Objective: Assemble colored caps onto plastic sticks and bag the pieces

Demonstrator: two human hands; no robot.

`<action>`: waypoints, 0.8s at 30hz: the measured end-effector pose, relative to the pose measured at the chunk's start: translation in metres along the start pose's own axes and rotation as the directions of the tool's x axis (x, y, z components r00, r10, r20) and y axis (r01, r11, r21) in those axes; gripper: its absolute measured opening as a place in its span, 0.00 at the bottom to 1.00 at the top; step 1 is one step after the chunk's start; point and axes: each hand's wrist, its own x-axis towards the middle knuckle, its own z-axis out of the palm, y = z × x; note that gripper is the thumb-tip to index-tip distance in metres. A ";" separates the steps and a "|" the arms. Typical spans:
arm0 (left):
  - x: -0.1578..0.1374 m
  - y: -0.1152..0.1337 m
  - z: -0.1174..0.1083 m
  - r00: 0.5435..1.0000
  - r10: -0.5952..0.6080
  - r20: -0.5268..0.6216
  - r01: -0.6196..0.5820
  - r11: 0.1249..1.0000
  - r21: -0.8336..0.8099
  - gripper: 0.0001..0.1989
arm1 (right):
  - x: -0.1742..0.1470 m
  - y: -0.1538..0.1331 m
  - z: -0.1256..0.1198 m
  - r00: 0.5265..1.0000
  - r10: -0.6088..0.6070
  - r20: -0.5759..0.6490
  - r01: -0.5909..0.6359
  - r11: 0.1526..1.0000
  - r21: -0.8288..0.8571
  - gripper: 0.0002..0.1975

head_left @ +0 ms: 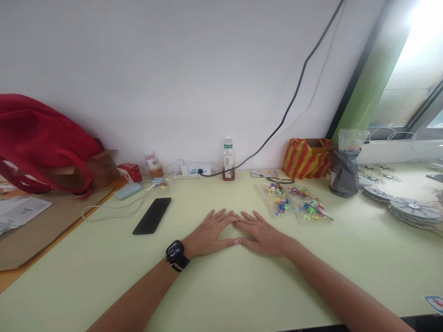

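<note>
1. Packets: the clear packets [313, 211] of multicoloured plastic pieces lie on the desk [221, 290], just beyond the right hand and to its right.
2. Phone: the black phone [152, 216] lies flat and slanted on the desk, screen dark, to the left of the left hand.
3. Left hand: the left hand [207, 235] rests palm down on the desk, fingers extended and slightly apart. A ring is on one finger; a black smartwatch [175, 251] is on the wrist.
4. Right hand: the right hand [263, 235] rests palm down in a mirrored position, fingers extended and slightly apart.
5. Contact between hands: the thumb tips meet, and the foremost fingertips meet, bounding a small patch of desk.
6. Rear of desk, centre: an upright bottle [229, 161] with a white cap stands near the wall. A power strip [195, 169] lies to its left; a black cable [294, 99] runs from the strip up to the right.
7. Right side: a red-and-yellow striped bag [306, 161] stands beside a grey bag [344, 173]. Stacked grey discs [415, 212] lie farther right.
8. Left side: a small red box [129, 172] and a light blue case [128, 191] lie near a large red bag [44, 133].
</note>
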 end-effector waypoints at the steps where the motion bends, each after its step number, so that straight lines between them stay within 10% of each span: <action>1: 0.000 0.000 0.000 1.000 0.001 0.003 -0.001 1.000 -0.002 0.35 | 0.000 0.000 0.000 1.000 -0.001 0.000 0.001 1.000 0.001 0.32; 24: -0.001 0.000 0.000 1.000 -0.002 0.013 0.002 1.000 0.004 0.35 | 0.000 -0.001 0.001 0.999 -0.026 -0.028 0.026 1.000 -0.012 0.30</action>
